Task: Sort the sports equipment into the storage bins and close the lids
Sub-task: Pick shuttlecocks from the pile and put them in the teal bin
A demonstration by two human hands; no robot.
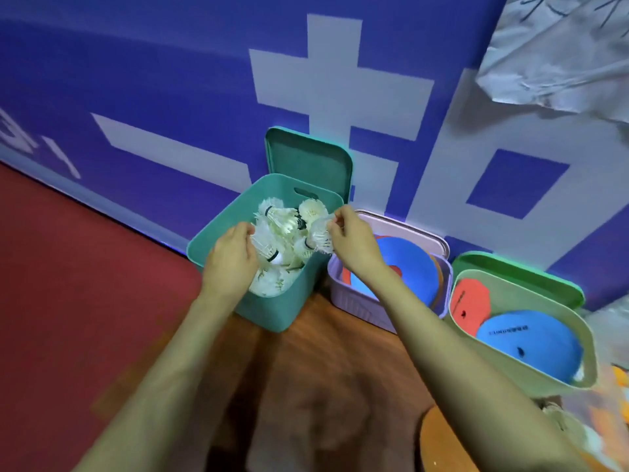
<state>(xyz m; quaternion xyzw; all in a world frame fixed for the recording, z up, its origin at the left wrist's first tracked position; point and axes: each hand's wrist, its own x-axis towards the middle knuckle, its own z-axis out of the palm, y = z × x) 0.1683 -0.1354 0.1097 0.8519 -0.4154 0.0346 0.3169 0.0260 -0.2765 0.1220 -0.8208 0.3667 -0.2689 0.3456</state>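
A teal bin on the floor holds several white shuttlecocks. Its teal lid leans upright against the wall behind it. My left hand reaches over the bin's near rim, fingers curled on a shuttlecock in the pile. My right hand pinches another shuttlecock above the bin's right edge. To the right, a lilac bin holds blue and red table-tennis paddles. A pale green bin holds a red paddle and a blue paddle.
A blue wall banner with big white characters stands just behind the bins. The lilac lid and green lid lean behind their bins. Red flooring lies left, wooden floor under my arms. An orange round object sits bottom right.
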